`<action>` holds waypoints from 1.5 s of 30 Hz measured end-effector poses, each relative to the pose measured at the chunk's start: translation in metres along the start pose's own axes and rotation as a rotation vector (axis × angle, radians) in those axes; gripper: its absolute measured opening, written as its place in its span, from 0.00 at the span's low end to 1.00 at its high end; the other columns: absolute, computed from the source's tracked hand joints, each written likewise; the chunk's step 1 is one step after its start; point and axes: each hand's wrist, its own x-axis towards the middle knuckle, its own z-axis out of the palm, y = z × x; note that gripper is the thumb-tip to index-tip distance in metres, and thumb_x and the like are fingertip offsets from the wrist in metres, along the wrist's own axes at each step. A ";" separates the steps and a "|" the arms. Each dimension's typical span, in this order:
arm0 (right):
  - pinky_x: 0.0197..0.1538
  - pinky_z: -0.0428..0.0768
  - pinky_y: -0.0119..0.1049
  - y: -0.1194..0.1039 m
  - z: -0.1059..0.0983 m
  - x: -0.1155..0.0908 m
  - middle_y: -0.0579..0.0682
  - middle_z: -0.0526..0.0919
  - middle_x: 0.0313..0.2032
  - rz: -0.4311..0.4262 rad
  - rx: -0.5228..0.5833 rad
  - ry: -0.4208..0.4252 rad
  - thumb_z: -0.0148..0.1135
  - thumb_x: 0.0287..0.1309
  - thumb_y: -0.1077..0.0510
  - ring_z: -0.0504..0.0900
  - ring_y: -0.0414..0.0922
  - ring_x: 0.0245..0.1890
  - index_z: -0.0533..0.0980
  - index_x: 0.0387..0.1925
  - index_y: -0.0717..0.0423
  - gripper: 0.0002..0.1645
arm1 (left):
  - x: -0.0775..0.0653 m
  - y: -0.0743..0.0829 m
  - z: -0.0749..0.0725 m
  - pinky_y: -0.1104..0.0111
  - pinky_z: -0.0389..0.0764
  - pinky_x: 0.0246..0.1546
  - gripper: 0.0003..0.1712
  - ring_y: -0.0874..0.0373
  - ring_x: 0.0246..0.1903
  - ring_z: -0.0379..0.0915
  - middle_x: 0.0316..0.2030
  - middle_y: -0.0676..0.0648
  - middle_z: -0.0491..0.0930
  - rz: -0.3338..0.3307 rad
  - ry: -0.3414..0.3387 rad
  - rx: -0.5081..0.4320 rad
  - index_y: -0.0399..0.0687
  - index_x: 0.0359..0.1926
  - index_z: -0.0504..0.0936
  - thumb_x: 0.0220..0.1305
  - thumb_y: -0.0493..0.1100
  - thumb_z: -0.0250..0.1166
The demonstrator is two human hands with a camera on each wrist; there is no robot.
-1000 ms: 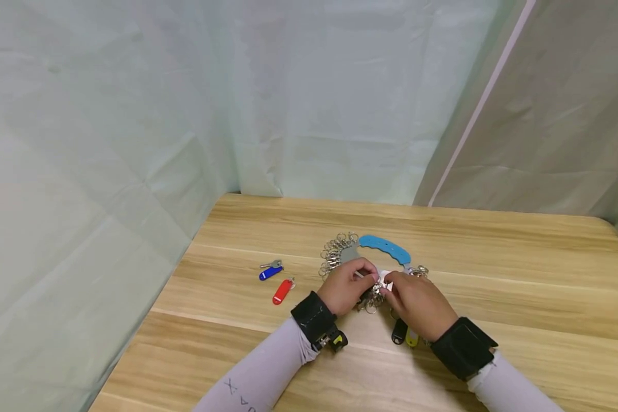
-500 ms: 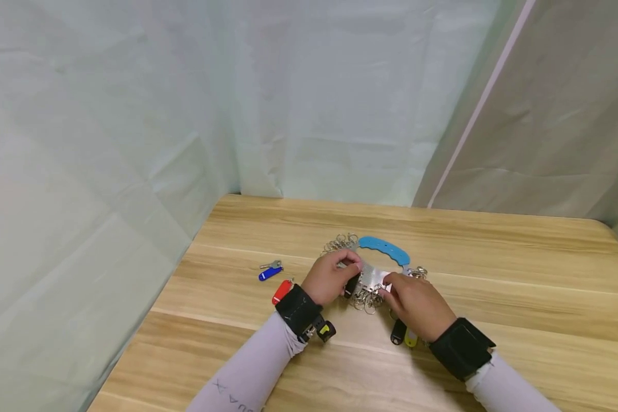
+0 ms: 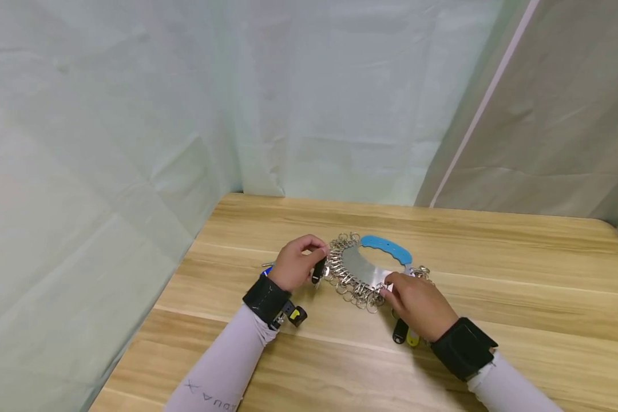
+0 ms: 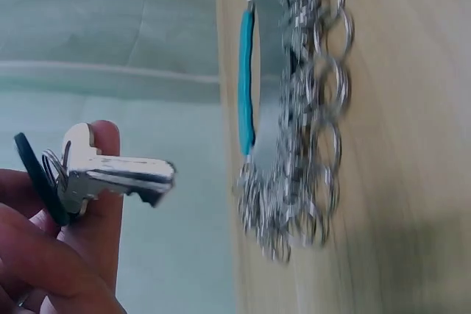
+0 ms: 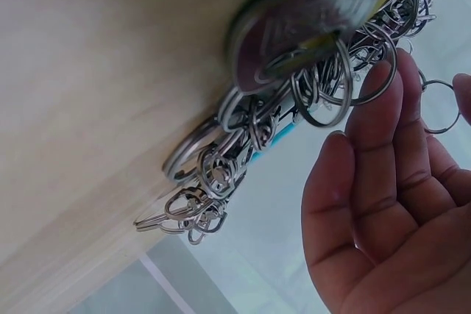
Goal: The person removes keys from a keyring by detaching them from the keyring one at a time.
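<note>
A key holder lies on the table: a curved metal plate (image 3: 357, 264) with a blue handle (image 3: 386, 249) and many metal rings along its edge. My left hand (image 3: 292, 264) is at its left, pinching a black key tag (image 3: 319, 270). From that tag a silver key (image 4: 121, 173) sticks out, seen in the left wrist view, apart from the holder. My right hand (image 3: 423, 303) grips the holder's lower right edge with thumb and fingertips among the rings (image 5: 379, 64). Below that hand hang a black tag (image 3: 400, 331) and a yellow tag (image 3: 413, 338).
A blue key tag (image 3: 266, 271) with a key lies at the left, partly covered by my left hand. The red tag is hidden behind the left hand and wrist. The wooden table (image 3: 520, 274) runs back to a pale curtain (image 3: 329, 114).
My left hand has moved left from the holder's lower edge, carrying the black key tag away and now covering the red tag. The right hand has stayed in place.
</note>
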 end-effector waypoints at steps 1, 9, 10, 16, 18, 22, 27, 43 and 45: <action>0.35 0.75 0.41 0.000 0.000 0.000 0.37 0.72 0.24 -0.002 0.000 0.002 0.61 0.63 0.53 0.70 0.35 0.23 0.76 0.40 0.56 0.11 | 0.000 -0.001 -0.004 0.69 0.68 0.11 0.04 0.57 0.12 0.63 0.34 0.48 0.77 0.001 0.009 0.008 0.48 0.38 0.79 0.67 0.42 0.59; 0.33 0.75 0.40 0.000 0.001 0.001 0.37 0.71 0.23 -0.009 0.008 0.003 0.61 0.62 0.53 0.70 0.34 0.22 0.76 0.40 0.55 0.10 | -0.005 -0.012 -0.031 0.64 0.72 0.13 0.03 0.48 0.16 0.67 0.34 0.47 0.76 -0.052 0.076 0.020 0.51 0.37 0.79 0.67 0.42 0.60; 0.32 0.74 0.39 0.001 0.001 0.001 0.37 0.71 0.23 -0.010 0.007 0.004 0.61 0.62 0.53 0.69 0.34 0.22 0.76 0.39 0.55 0.09 | -0.006 -0.014 -0.033 0.65 0.71 0.13 0.03 0.48 0.16 0.67 0.34 0.47 0.76 -0.064 0.082 0.012 0.51 0.37 0.79 0.67 0.42 0.59; 0.29 0.73 0.37 0.001 0.002 0.000 0.36 0.69 0.22 -0.019 -0.001 0.015 0.61 0.62 0.53 0.69 0.34 0.22 0.75 0.39 0.54 0.09 | -0.012 -0.026 -0.045 0.68 0.68 0.13 0.04 0.55 0.16 0.67 0.33 0.45 0.75 -0.100 0.105 0.000 0.48 0.38 0.79 0.67 0.41 0.59; 0.29 0.73 0.37 0.001 0.002 0.000 0.36 0.70 0.22 -0.019 0.000 0.016 0.62 0.62 0.54 0.69 0.34 0.22 0.76 0.39 0.55 0.09 | -0.015 -0.030 -0.050 0.67 0.70 0.14 0.04 0.55 0.17 0.66 0.32 0.45 0.75 -0.102 0.120 0.033 0.48 0.37 0.79 0.67 0.42 0.59; 0.29 0.73 0.37 0.000 0.002 0.000 0.36 0.70 0.22 -0.011 0.000 0.011 0.61 0.62 0.53 0.69 0.34 0.21 0.76 0.39 0.54 0.09 | -0.019 -0.038 -0.059 0.66 0.72 0.14 0.04 0.54 0.18 0.68 0.32 0.46 0.76 -0.121 0.150 0.086 0.49 0.37 0.79 0.67 0.43 0.60; 0.29 0.72 0.37 0.000 0.001 0.000 0.36 0.69 0.22 -0.001 0.009 0.002 0.61 0.63 0.53 0.68 0.34 0.21 0.75 0.38 0.54 0.08 | -0.024 -0.048 -0.068 0.67 0.71 0.14 0.05 0.54 0.16 0.67 0.32 0.47 0.76 -0.141 0.176 0.167 0.50 0.37 0.79 0.67 0.45 0.60; 0.29 0.71 0.35 -0.001 0.001 0.001 0.36 0.68 0.21 -0.001 0.016 -0.006 0.60 0.63 0.53 0.67 0.34 0.21 0.74 0.36 0.52 0.07 | -0.035 -0.068 -0.082 0.66 0.70 0.18 0.06 0.55 0.21 0.71 0.33 0.46 0.76 -0.250 0.163 0.390 0.48 0.39 0.78 0.68 0.44 0.57; 0.29 0.71 0.35 -0.001 0.000 0.001 0.36 0.68 0.21 -0.002 0.016 -0.003 0.61 0.63 0.54 0.67 0.34 0.21 0.75 0.37 0.53 0.07 | -0.036 -0.068 -0.082 0.66 0.71 0.18 0.07 0.55 0.21 0.71 0.33 0.46 0.76 -0.260 0.163 0.392 0.48 0.39 0.78 0.68 0.44 0.57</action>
